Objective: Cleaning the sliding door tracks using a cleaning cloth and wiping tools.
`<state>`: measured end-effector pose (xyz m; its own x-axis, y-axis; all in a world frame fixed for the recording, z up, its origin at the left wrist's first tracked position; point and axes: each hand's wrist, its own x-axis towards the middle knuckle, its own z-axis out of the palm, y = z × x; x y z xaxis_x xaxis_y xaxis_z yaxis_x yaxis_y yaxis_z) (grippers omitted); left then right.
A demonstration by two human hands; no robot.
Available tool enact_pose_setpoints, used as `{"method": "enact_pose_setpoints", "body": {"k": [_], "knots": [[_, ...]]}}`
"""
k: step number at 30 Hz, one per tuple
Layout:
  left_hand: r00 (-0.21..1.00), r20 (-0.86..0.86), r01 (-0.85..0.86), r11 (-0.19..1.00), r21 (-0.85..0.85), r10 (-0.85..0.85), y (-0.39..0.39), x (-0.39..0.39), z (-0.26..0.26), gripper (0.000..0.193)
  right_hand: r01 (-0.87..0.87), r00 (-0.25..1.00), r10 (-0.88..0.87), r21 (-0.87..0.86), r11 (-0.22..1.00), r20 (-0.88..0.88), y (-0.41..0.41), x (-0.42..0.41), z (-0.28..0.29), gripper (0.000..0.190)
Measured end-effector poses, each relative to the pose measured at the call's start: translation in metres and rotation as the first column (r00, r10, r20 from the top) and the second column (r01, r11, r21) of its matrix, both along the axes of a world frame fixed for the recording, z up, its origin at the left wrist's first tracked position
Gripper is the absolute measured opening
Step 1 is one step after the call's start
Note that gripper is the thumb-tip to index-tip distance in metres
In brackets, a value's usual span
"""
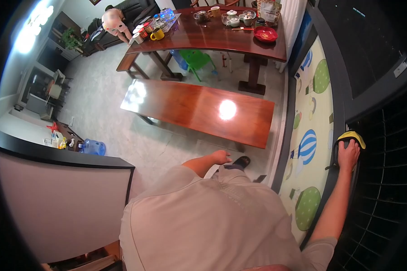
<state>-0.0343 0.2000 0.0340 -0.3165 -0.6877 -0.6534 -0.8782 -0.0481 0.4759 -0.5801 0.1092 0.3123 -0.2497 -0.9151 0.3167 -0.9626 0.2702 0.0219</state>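
Note:
At the right, my right hand (349,154) grips a black-and-yellow object (359,138) against the dark frame beside a black barred door or window (380,189). Its fingers hide much of that object, and I cannot tell exactly what it is. My left hand (221,157) hangs in front of my body, bare, with the fingers loosely apart. Just beyond the left hand is a polished reddish wooden bench (190,108), which it does not touch. A dark sandal (243,161) shows on one of my feet.
A long wooden table (203,34) holds cups, teapots and a red tray (265,34). Beneath it stands a green plastic chair (196,61). A low partition (64,203) and a blue water jug (93,147) are at left. Another person (113,22) bends near the sofa.

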Motion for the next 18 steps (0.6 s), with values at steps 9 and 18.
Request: {"method": "enact_pose_setpoints", "body": {"k": [9, 18], "knots": [[0.998, 0.060, -0.027, 0.999, 0.045, 0.024, 0.000, 0.021, 0.000, 0.068, 0.049, 0.999, -0.050, 0.101, 0.994, 0.005, -0.027, 0.003, 0.009, 0.050], [0.980, 0.017, 0.201, 0.979, -0.044, -0.201, -0.039, 0.007, -0.006, 0.066, -0.010, 1.000, 0.011, -0.026, 1.000, 0.029, 0.034, 0.019, 0.017, 0.027]]}}
